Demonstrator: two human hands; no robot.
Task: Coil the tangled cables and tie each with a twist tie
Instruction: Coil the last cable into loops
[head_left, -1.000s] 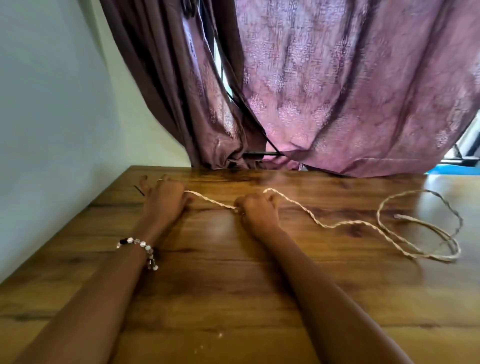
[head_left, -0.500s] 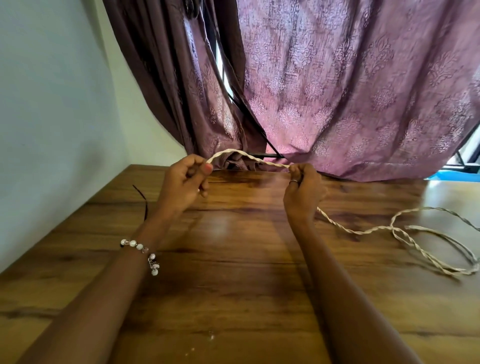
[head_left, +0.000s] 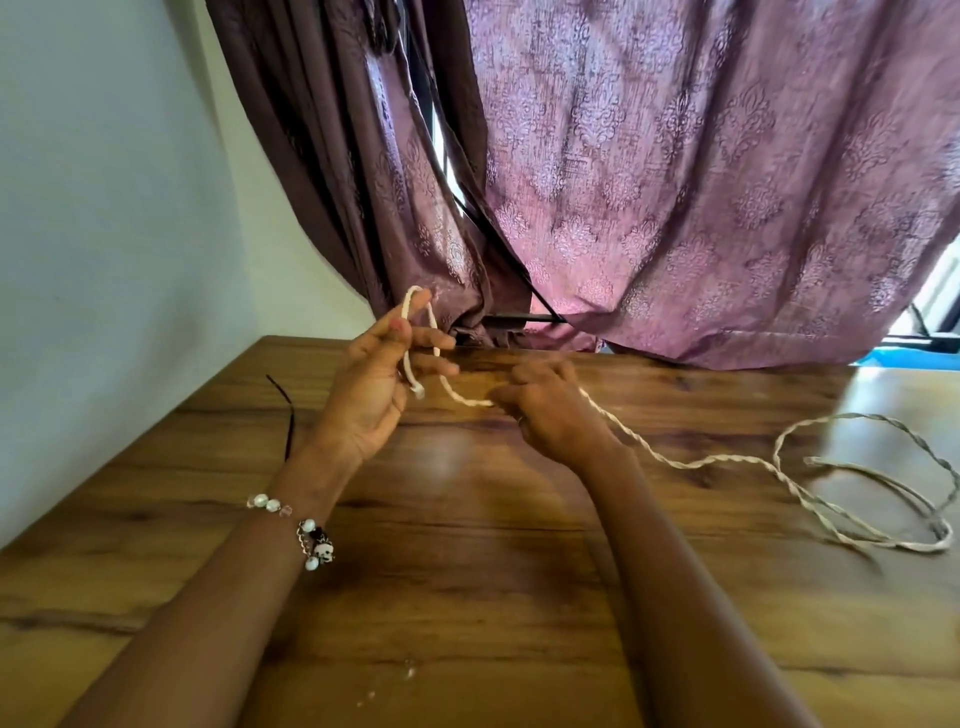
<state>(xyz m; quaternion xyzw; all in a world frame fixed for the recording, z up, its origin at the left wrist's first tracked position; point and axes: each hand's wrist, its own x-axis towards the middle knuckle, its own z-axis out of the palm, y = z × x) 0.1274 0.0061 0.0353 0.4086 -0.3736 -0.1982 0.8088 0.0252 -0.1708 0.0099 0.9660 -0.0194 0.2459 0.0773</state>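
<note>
A twisted cream cable (head_left: 691, 461) runs across the wooden table (head_left: 467, 597). My left hand (head_left: 376, 387) is raised above the table, palm toward me, with the cable's end looped over its upper fingers and held there by the thumb; the short end hangs beside the palm. My right hand (head_left: 550, 410) pinches the cable a little to the right, just above the table. From there the cable trails right into loose loops near the right edge. A thin dark twist tie (head_left: 285, 410) lies on the table left of my left wrist.
A white wall stands at the left. Purple patterned curtains (head_left: 675, 182) hang behind the table's back edge, with a dark bar at their foot. Small white crumbs lie near the front of the table.
My left hand has turned palm toward me and the cable's end now loops over its fingers. My right hand has dropped lower and nearer, still pinching the cable.
</note>
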